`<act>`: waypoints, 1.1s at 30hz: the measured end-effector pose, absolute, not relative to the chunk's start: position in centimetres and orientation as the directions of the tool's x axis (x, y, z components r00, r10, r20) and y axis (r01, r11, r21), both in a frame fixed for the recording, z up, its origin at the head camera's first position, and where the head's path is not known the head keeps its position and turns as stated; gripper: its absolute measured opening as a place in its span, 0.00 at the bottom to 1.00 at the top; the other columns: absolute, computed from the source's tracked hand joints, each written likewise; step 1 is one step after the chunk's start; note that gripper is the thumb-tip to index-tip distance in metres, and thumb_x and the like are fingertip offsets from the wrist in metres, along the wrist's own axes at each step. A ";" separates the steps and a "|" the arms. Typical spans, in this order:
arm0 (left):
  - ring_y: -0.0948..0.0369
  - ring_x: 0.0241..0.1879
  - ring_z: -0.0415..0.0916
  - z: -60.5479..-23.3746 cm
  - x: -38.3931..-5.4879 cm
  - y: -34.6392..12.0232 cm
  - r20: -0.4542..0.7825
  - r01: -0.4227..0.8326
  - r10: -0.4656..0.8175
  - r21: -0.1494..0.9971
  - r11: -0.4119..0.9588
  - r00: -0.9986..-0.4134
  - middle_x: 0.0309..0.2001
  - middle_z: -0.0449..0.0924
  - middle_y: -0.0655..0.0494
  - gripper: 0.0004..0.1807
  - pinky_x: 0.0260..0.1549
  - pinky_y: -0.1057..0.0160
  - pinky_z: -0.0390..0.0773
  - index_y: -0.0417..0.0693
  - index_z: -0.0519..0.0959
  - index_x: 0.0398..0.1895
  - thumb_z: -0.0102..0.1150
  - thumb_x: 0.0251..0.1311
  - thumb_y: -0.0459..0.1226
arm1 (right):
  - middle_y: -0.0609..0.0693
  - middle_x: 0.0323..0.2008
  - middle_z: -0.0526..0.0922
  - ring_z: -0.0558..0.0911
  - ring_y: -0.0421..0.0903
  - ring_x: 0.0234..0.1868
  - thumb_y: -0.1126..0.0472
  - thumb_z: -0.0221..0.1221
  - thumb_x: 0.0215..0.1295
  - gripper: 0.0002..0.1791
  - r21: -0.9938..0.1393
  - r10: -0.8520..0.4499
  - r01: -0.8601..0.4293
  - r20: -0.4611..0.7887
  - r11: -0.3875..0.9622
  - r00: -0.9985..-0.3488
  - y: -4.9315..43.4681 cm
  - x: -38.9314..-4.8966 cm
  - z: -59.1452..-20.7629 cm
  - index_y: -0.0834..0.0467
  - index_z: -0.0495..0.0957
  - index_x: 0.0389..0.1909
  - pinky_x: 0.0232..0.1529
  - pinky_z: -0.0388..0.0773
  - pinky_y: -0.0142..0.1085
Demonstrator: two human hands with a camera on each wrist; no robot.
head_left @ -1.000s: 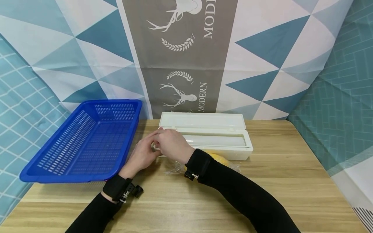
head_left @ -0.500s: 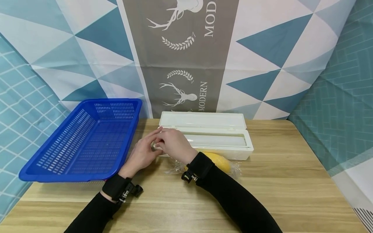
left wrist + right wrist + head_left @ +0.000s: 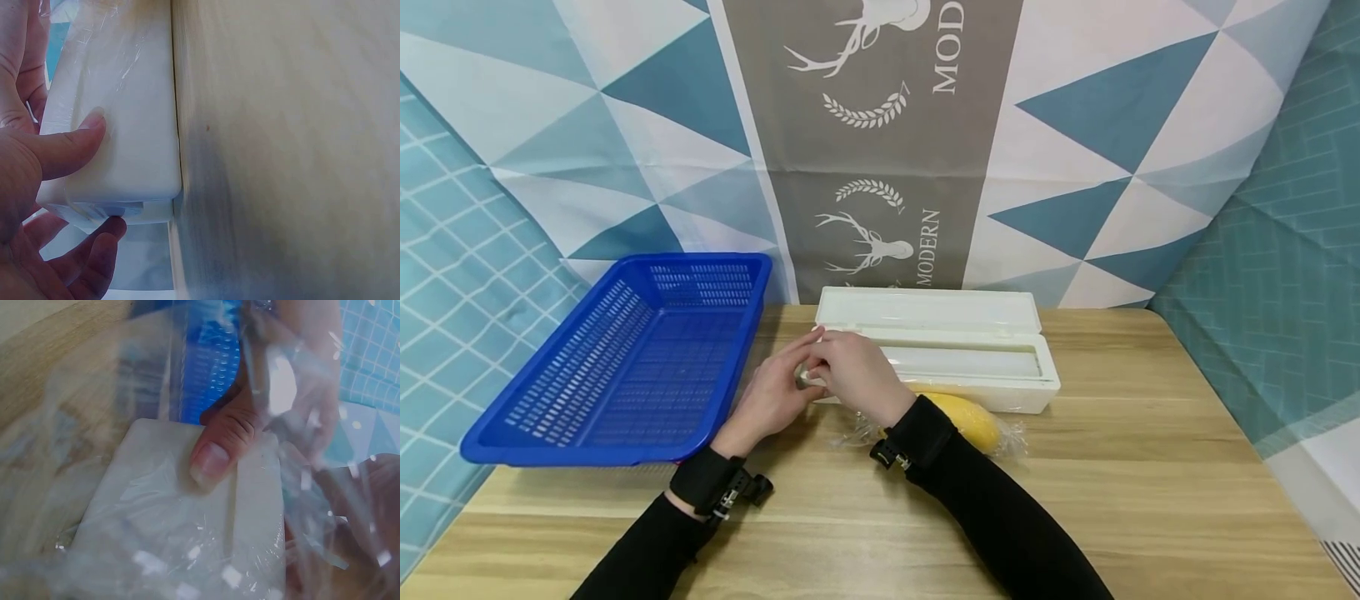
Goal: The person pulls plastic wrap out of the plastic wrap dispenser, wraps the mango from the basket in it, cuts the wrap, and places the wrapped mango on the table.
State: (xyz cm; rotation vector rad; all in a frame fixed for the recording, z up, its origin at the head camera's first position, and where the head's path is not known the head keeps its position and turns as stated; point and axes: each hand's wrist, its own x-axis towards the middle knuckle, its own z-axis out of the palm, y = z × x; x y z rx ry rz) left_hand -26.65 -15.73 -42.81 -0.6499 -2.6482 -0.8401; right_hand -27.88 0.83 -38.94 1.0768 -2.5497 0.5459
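Saw smooth, hard white plastic with a soft gloss in the long box (image 3: 1022,400) and its raised lid (image 3: 928,307), thin clear film (image 3: 162,562) with creases and sharp bright glints, and crinkled, shiny clear wrap (image 3: 1011,440) round the smooth yellow piece (image 3: 973,423). Noted lightly glossy, perforated blue plastic in the basket (image 3: 561,456) and streaked, smooth wood grain with a low sheen on the tabletop (image 3: 1150,467). Found matt, faintly creased, cloth-like material in the printed backdrop (image 3: 880,150) and dull black fabric in the sleeves (image 3: 1000,517).

Wooden table (image 3: 1150,433), basket (image 3: 587,457), box (image 3: 1015,398), yellow thing (image 3: 976,421), probably film-wrapped
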 end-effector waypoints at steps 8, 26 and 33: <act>0.60 0.45 0.76 -42.8 -26.6 -15.7 0.398 0.504 0.335 0.473 0.723 -0.854 0.67 0.59 0.64 0.31 0.30 0.63 0.74 0.63 0.72 0.59 0.68 0.47 0.45 | 0.36 0.29 0.79 0.74 0.32 0.31 0.54 0.61 0.57 0.04 -0.265 -0.617 -0.744 0.428 0.614 -0.661 1.1 -28.3 -39.1 0.49 0.82 0.31 0.35 0.67 0.24; 0.60 0.47 0.75 -42.8 -26.5 -15.8 0.416 0.511 0.329 0.472 0.719 -0.848 0.67 0.60 0.64 0.33 0.30 0.64 0.73 0.63 0.71 0.60 0.68 0.46 0.44 | 0.37 0.29 0.79 0.73 0.31 0.30 0.55 0.62 0.56 0.03 -0.306 -0.619 -0.741 0.412 0.598 -0.669 1.4 -28.1 -38.7 0.49 0.82 0.30 0.35 0.66 0.24; 0.69 0.21 0.72 -42.8 -26.5 -15.7 0.397 0.496 0.323 0.490 0.717 -0.859 0.67 0.59 0.65 0.33 0.16 0.65 0.66 0.64 0.70 0.60 0.68 0.46 0.45 | 0.38 0.28 0.79 0.74 0.32 0.31 0.57 0.61 0.57 0.03 -0.309 -0.613 -0.736 0.412 0.602 -0.674 1.6 -28.0 -38.6 0.49 0.82 0.30 0.34 0.67 0.23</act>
